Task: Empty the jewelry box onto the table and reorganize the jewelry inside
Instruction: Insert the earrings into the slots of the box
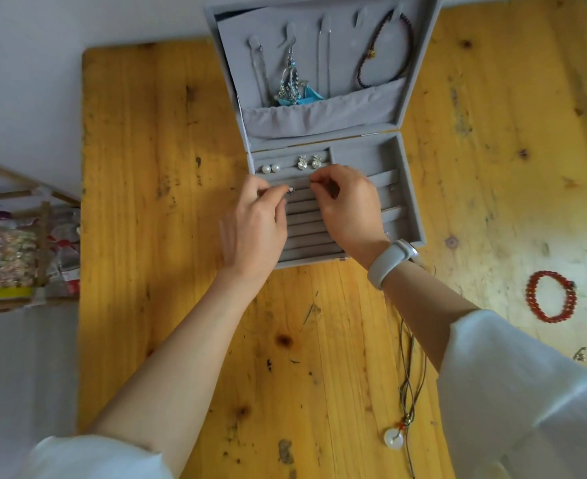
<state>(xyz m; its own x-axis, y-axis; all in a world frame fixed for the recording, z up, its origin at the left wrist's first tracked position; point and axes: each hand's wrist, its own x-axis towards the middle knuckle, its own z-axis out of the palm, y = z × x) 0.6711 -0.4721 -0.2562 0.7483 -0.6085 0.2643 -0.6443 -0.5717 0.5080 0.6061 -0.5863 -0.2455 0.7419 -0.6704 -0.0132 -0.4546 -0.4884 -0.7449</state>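
1. A grey box (410, 188) stood open on the wooden table (167, 202), its lid (323, 63) raised at the far side.
2. A small stud (291, 190) was pinched at the fingertips of the left hand (256, 219) over the ring rolls (306, 229) in the box's left half.
3. The right hand (345, 209) was curled above the same rolls, finger and thumb pressed together; whether anything was held between them could not be told.
4. Behind the hands, two pearl studs (270, 168) and two crystal studs (308, 162) sat in the box's back row.
5. In the lid, thin chains (323, 60), a silver earring (290, 81) and a dark cord bracelet (385, 50) hung above a pocket (319, 115).
6. Right of the box, well apart, a red bead bracelet (551, 296) lay on the table.
7. Nearer the person than the box, a cord necklace with a white disc (393, 438) lay by the right sleeve (513, 392).
8. A white watch (390, 261) was worn on the right wrist.
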